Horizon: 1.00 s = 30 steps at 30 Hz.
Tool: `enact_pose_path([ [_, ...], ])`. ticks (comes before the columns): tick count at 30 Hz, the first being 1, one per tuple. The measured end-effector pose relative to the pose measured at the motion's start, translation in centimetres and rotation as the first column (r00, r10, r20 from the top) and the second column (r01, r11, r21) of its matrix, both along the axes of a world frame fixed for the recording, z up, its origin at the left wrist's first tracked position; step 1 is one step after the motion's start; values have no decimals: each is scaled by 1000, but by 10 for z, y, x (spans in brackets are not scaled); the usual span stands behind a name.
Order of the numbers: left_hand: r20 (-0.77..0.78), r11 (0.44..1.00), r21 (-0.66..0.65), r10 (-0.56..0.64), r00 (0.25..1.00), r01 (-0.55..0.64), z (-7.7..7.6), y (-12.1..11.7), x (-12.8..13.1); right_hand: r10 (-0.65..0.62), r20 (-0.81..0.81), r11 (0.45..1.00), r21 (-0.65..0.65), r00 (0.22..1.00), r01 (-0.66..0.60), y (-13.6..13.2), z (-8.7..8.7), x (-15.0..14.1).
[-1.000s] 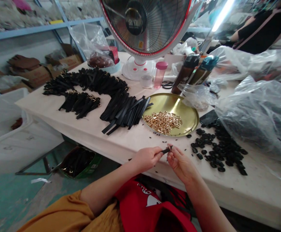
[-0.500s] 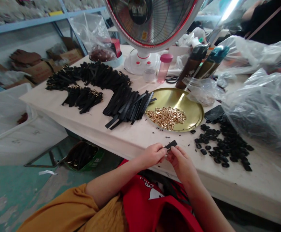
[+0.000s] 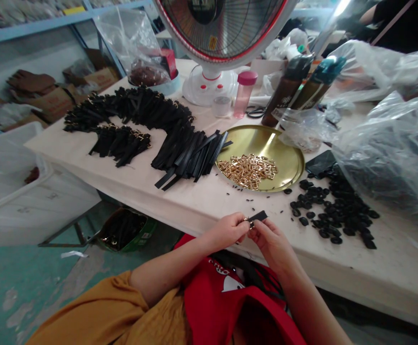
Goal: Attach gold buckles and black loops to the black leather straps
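Observation:
At the table's front edge, my left hand [image 3: 233, 228] and my right hand [image 3: 271, 240] meet, both with fingers pinched on a short black strap [image 3: 259, 216]. A small gold buckle [image 3: 246, 219] shows between the fingertips at the strap's near end; how the strap passes through it is hidden. Beyond the hands, a round gold tray [image 3: 288, 153] carries a heap of small gold buckles [image 3: 250, 170]. Loose black straps [image 3: 190, 153] lie left of the tray, a few overlapping its rim. To the right are scattered small black loops [image 3: 333, 218].
A fan [image 3: 210, 86] stands behind the tray, beside a pink-lidded bottle [image 3: 244, 93] and scissors [image 3: 256, 112]. Bundled straps with gold fittings [image 3: 133, 108] cover the left back. Plastic bags [image 3: 391, 158] crowd the right. Below the table sits a green bin [image 3: 137, 239].
The view has shifted slightly. Both hands stay at the table edge on the strap, and a little more of the gold buckle shows between the fingers.

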State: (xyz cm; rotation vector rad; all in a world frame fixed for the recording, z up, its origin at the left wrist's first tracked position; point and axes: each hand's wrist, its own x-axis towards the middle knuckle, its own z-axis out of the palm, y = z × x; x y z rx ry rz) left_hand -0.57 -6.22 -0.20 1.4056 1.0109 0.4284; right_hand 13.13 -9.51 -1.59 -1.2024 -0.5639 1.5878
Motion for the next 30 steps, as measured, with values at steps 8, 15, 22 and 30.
enact_pose_path([
  [8, -54, 995, 99, -4, 999, 9, 9, -6, -1, 8, 422, 992, 114, 907, -62, -1, 0, 8],
  [15, 8, 998, 47, -43, 999, 42, 13, -10, -1, 106, 188, 992, 46, 977, -116, 0, 4, 11],
  [22, 24, 1000, 9, 6, 1000, -6, 10, -8, 7, -261, 790, 904, 402, 555, -147, -2, 10, 8],
  [30, 7, 999, 15, 48, 999, -48, 2, -7, 5, 98, 542, 974, 122, 834, -193, 3, 4, 17],
])
